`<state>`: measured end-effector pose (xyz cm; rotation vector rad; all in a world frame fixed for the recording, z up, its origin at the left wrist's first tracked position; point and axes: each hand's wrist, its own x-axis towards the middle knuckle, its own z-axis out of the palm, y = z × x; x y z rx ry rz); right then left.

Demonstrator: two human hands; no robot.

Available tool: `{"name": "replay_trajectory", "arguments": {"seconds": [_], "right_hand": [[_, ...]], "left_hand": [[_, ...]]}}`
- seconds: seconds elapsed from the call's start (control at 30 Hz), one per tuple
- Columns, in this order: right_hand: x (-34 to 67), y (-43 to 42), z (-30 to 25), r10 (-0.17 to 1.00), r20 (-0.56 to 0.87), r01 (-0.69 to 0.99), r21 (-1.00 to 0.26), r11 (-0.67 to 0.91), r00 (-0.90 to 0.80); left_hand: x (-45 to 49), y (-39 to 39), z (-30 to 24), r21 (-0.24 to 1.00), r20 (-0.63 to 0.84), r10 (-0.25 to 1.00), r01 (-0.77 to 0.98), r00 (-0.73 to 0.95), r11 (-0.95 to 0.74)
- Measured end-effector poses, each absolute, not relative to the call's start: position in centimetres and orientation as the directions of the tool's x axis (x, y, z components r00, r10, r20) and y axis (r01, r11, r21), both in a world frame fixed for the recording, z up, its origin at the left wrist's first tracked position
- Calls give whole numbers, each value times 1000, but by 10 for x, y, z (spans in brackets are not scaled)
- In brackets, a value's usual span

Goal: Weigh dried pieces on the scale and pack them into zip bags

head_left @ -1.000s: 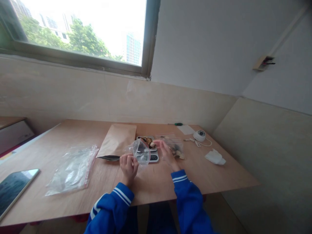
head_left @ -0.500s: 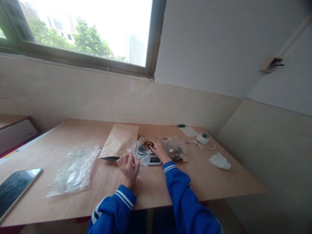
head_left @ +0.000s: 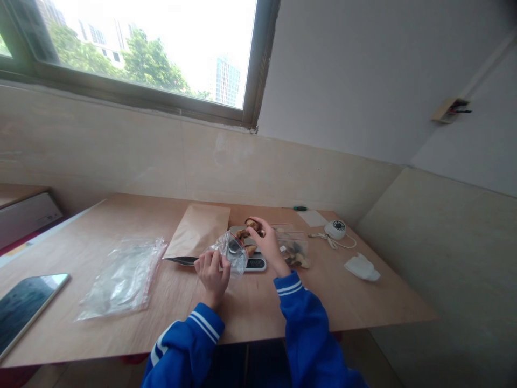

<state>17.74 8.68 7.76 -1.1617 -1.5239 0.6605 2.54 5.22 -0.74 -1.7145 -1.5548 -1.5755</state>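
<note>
My left hand [head_left: 214, 272] is closed on a clear zip bag [head_left: 237, 261], whose open mouth faces right over part of a white kitchen scale [head_left: 256, 264]. Above the scale, my right hand [head_left: 270, 245] pinches a brown dried mushroom [head_left: 252, 222] between thumb and fingers. More brown dried pieces [head_left: 250, 250] lie on the scale, partly behind the bag. To the right of the scale rests a filled zip bag [head_left: 298, 252] with dark and pale dried pieces, partly covered by my right hand. Behind my left hand lies a brown paper pouch [head_left: 202, 229].
Flat clear zip bags [head_left: 121, 280] lie at the left, with a phone [head_left: 28, 307] nearer the corner. On the right are a white round device [head_left: 335, 229] with a cable, a crumpled white tissue [head_left: 362, 267], a paper sheet [head_left: 313, 218] and a green-handled tool [head_left: 300, 208].
My right hand has risen from the pieces on the scale and now holds one mushroom up. My left hand stays on the clear bag, almost unmoved.
</note>
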Motion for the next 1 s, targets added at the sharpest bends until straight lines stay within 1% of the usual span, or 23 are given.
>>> {"name": "replay_trajectory", "arguments": {"seconds": [0.1,0.17,0.23,0.3,0.37,0.4,0.47,0.57,0.67,0.8,0.9,1.0], "right_hand": [[161,74,87,941,288,330,-883,334,-179],[153,68,89,934,247,331,-885,326,-260],[151,65,87,931,278,314,-885,344,-236],[156,67,80,918,377,337,-855,395,-120],[167,71,66,872,489,445,-777,446,-20],[173,73,57,853,523,516,-728,453,-11],[185,78,36,854,513,638,-630,443,-85],[192,85,11,881,427,756,-503,419,-204],[183,92,1,888,384,831,-384,403,-253],[163,104,4,896,370,906,-242,349,-247],[158,111,8,897,377,934,-174,312,-230],[161,114,10,902,373,948,-142,286,-217]], "left_hand": [[26,53,-8,405,852,477,848,-214,-341],[25,52,-8,435,836,496,833,-233,-342],[25,51,-7,473,813,523,813,-255,-340],[25,50,-6,502,797,539,794,-272,-343],[25,50,-5,516,794,537,781,-284,-351],[25,50,-5,520,796,532,777,-289,-355],[24,50,-7,525,799,519,771,-302,-360],[24,52,-9,544,797,505,757,-332,-361],[23,53,-11,557,792,501,751,-350,-355],[21,52,-12,554,796,488,754,-357,-352],[21,51,-10,544,805,476,762,-355,-352],[21,51,-8,530,815,465,769,-345,-357]]}}
